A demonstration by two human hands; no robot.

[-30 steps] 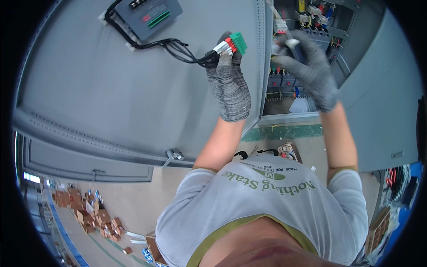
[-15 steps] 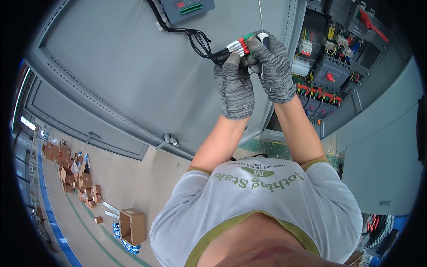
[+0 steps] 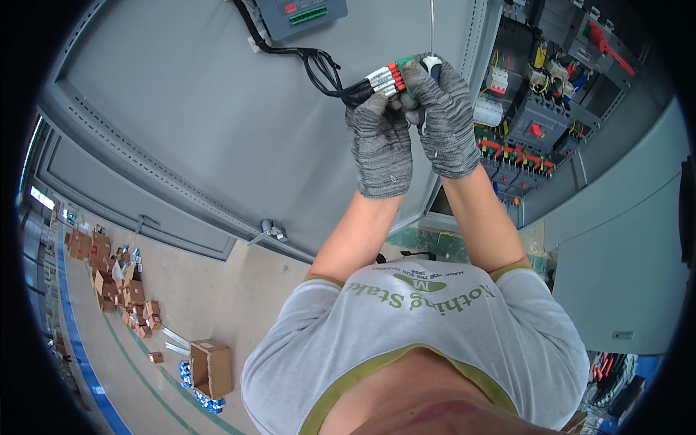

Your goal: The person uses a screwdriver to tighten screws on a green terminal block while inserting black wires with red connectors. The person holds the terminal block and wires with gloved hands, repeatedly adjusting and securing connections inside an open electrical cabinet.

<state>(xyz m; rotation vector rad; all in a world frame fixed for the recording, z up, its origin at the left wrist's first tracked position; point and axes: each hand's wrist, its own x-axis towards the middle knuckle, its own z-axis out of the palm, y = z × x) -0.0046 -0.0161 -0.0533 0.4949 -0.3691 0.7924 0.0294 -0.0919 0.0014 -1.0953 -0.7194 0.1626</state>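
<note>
Both hands wear grey knitted gloves. With closed fingers, my left hand (image 3: 380, 148) grips a bundle of black wires (image 3: 355, 92) near their ends, which carry white marker sleeves (image 3: 382, 78) and red tips. Those tips meet a green terminal plug (image 3: 405, 64), partly hidden by the gloves. My right hand (image 3: 446, 116) is wrapped round a screwdriver (image 3: 433, 61), its shaft pointing up and away, while its thumb and fingers also press by the green plug. The wires loop back to a harness running along the grey door panel (image 3: 217, 130).
A grey device (image 3: 301, 14) with a green connector sits on the door panel. To the right, an open cabinet holds circuit breakers (image 3: 540, 123) and a red lever (image 3: 609, 49). A door latch (image 3: 270, 230) juts out. Cardboard boxes (image 3: 210, 370) stand on the floor at left.
My hands stay together at the plug, with only slight shifts of the fingers and wrists. The screwdriver has moved a little to the right, its shaft still pointing up. The whole view has shifted slightly.
</note>
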